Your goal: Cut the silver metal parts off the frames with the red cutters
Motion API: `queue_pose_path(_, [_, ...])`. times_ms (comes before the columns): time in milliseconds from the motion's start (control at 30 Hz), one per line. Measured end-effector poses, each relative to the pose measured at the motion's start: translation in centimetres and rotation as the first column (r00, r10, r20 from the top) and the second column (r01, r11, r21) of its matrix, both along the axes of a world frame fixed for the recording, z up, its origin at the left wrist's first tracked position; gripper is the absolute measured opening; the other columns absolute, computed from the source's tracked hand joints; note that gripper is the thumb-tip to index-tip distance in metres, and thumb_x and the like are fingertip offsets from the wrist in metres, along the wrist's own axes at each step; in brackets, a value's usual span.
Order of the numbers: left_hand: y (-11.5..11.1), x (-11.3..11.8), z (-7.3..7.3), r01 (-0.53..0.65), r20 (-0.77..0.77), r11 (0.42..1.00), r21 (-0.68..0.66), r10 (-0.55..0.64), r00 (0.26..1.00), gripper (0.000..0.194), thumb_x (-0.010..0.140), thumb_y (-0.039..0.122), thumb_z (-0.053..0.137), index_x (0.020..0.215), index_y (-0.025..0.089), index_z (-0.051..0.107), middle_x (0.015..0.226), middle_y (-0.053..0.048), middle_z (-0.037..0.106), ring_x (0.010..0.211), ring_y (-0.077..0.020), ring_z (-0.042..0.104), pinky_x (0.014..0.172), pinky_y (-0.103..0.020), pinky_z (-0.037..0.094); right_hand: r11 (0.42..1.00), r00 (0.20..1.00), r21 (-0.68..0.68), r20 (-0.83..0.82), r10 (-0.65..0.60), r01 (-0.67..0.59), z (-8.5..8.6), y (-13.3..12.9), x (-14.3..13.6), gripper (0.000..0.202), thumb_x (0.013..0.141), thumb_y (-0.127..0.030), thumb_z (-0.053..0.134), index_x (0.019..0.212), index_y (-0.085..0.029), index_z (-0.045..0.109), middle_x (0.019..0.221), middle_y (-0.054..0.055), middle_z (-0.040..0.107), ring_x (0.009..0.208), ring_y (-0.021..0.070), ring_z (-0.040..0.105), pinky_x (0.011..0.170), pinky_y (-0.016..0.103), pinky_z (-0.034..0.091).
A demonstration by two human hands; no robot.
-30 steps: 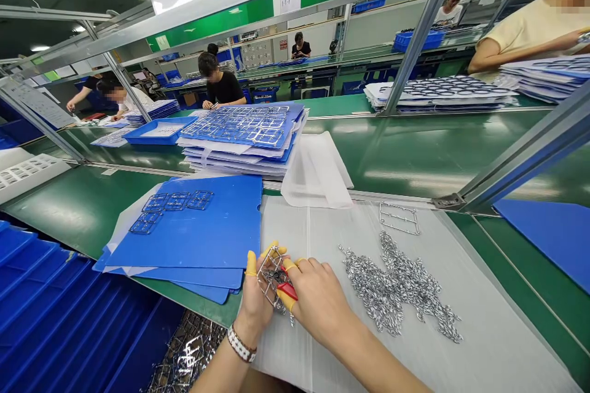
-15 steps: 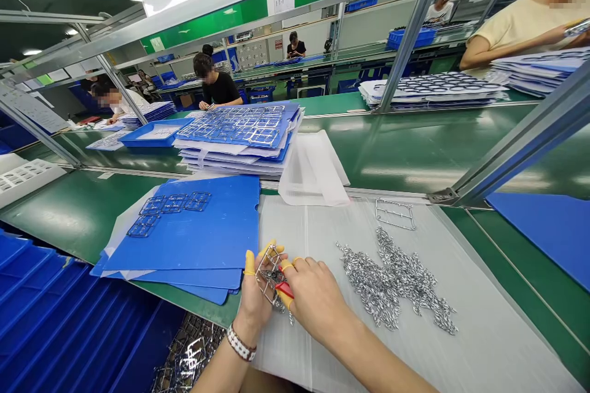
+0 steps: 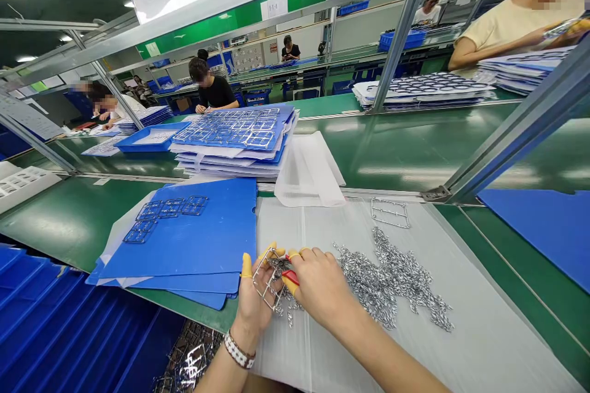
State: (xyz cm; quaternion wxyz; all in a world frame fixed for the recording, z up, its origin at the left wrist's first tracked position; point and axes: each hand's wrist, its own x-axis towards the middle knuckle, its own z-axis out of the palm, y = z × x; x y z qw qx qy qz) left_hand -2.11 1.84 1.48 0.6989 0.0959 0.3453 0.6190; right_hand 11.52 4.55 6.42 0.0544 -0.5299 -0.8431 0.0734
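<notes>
My left hand (image 3: pixel 251 304), with yellow finger cots on its fingers, holds a silvery rectangular sprue frame (image 3: pixel 266 299) tilted above the grey sheet. My right hand (image 3: pixel 322 285) is closed around red-handled nippers (image 3: pixel 291 276). Their jaws point at the frame, but the fingers and small parts partly hide the tips. Loose silvery pieces (image 3: pixel 290 307) lie just beneath the hands. To the right spreads a large heap of small twisted silvery pieces (image 3: pixel 369 285). Beyond that heap lies another sprue frame (image 3: pixel 390 213).
Left of my hands, blue sheets (image 3: pixel 184 252) carry several dark-looking sprue frames (image 3: pixel 170 207). A tall stack of sheets (image 3: pixel 230 166) with frames stands behind. Below left are blue bins (image 3: pixel 92 331) and scrap frames (image 3: pixel 193 350). A metal post (image 3: pixel 502 129) slants at right; co-workers sit across.
My right hand and the nippers have shifted slightly up along the frame. More loose pieces show beneath my hands. The whole view has shifted a little.
</notes>
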Motion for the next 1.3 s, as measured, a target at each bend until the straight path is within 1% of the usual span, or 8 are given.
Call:
queue_pose_path(167, [0.1, 0.0, -0.6, 0.002, -0.042, 1.000, 0.003, -0.001, 0.999, 0.051, 0.088, 0.055, 0.039, 0.111, 0.018, 0.066, 0.115, -0.012, 0.066, 0.108, -0.0243, 0.058, 0.080, -0.032, 0.049, 1.000, 1.000, -0.008, 0.001, 0.003, -0.003, -0.1, 0.0, -0.3, 0.021, 0.081, -0.031, 0.059, 0.098, -0.019, 0.063, 0.092, 0.009, 0.067, 0.089, 0.0258, 0.060, 0.072, 0.035, 0.038])
queue_pose_path(333, [0.0, 0.0, -0.8, -0.003, -0.081, 1.000, 0.003, 0.003, 0.997, 0.052, 0.087, 0.056, 0.041, 0.114, 0.018, 0.065, 0.117, -0.011, 0.065, 0.109, -0.0247, 0.058, 0.080, -0.031, 0.049, 1.000, 0.999, -0.012, 0.042, 0.007, -0.006, 0.1, 0.2, -0.2, 0.015, 0.082, -0.026, 0.058, 0.093, -0.018, 0.065, 0.087, 0.010, 0.067, 0.083, 0.0239, 0.062, 0.067, 0.031, 0.039])
queue_pose_path(600, [0.3, -0.6, -0.2, 0.036, 0.051, 0.998, 0.050, -0.039, 0.998, 0.055, 0.088, 0.058, 0.038, 0.111, 0.016, 0.065, 0.117, -0.013, 0.064, 0.111, -0.0310, 0.056, 0.081, -0.043, 0.050, 1.000, 1.000, 0.003, 0.023, 0.006, -0.006, -1.4, -0.2, 1.5, 0.019, 0.081, -0.029, 0.059, 0.096, -0.017, 0.064, 0.089, 0.009, 0.067, 0.087, 0.0265, 0.060, 0.072, 0.036, 0.037])
queue_pose_path(700, [0.3, -0.6, -0.3, 0.035, 0.070, 0.998, 0.051, -0.039, 0.997, 0.054, 0.088, 0.057, 0.038, 0.111, 0.016, 0.064, 0.118, -0.013, 0.063, 0.111, -0.0307, 0.056, 0.079, -0.041, 0.051, 1.000, 1.000, 0.001, 0.027, 0.009, -0.009, -1.7, -0.5, 1.6, 0.018, 0.081, -0.027, 0.058, 0.095, -0.017, 0.063, 0.089, 0.009, 0.066, 0.087, 0.0267, 0.059, 0.073, 0.036, 0.036])
queue_pose_path(833, [0.3, -0.6, -0.3, 0.026, 0.075, 0.998, 0.055, -0.030, 0.997, 0.054, 0.088, 0.056, 0.037, 0.113, 0.016, 0.063, 0.119, -0.013, 0.063, 0.112, -0.0303, 0.056, 0.079, -0.039, 0.051, 1.000, 1.000, -0.016, 0.027, 0.011, -0.011, -1.4, -0.6, 1.2, 0.019, 0.079, -0.025, 0.060, 0.095, -0.016, 0.063, 0.090, 0.010, 0.065, 0.088, 0.0273, 0.058, 0.074, 0.037, 0.035])
queue_pose_path(1067, [0.2, -0.2, -0.3, -0.008, 0.014, 0.999, 0.049, 0.007, 1.000, 0.055, 0.088, 0.057, 0.038, 0.115, 0.016, 0.063, 0.120, -0.013, 0.062, 0.113, -0.0291, 0.056, 0.080, -0.037, 0.051, 1.000, 0.998, -0.027, 0.055, 0.011, -0.009, -1.0, -0.7, 0.7, 0.020, 0.082, -0.027, 0.057, 0.098, -0.015, 0.062, 0.092, 0.011, 0.065, 0.091, 0.0279, 0.058, 0.075, 0.038, 0.036])
queue_pose_path(1200, [0.2, -0.1, -0.4, -0.029, -0.018, 0.998, 0.059, 0.030, 0.999, 0.054, 0.088, 0.056, 0.038, 0.114, 0.016, 0.064, 0.120, -0.013, 0.062, 0.112, -0.0280, 0.056, 0.079, -0.034, 0.051, 0.999, 0.996, -0.042, 0.091, 0.016, -0.012, -1.0, -0.5, 0.5, 0.013, 0.081, -0.019, 0.056, 0.093, -0.016, 0.062, 0.088, 0.011, 0.065, 0.086, 0.0268, 0.061, 0.071, 0.036, 0.038])
queue_pose_path(1300, [0.3, -0.3, -0.2, -0.037, -0.008, 0.997, 0.070, 0.037, 0.999, 0.055, 0.088, 0.057, 0.038, 0.113, 0.016, 0.064, 0.119, -0.013, 0.063, 0.110, -0.0282, 0.057, 0.072, -0.032, 0.051, 0.999, 0.995, -0.046, 0.099, 0.013, -0.008, -0.8, -0.6, 0.6, 0.013, 0.081, -0.016, 0.056, 0.092, -0.016, 0.063, 0.087, 0.011, 0.066, 0.084, 0.0270, 0.061, 0.069, 0.035, 0.038])
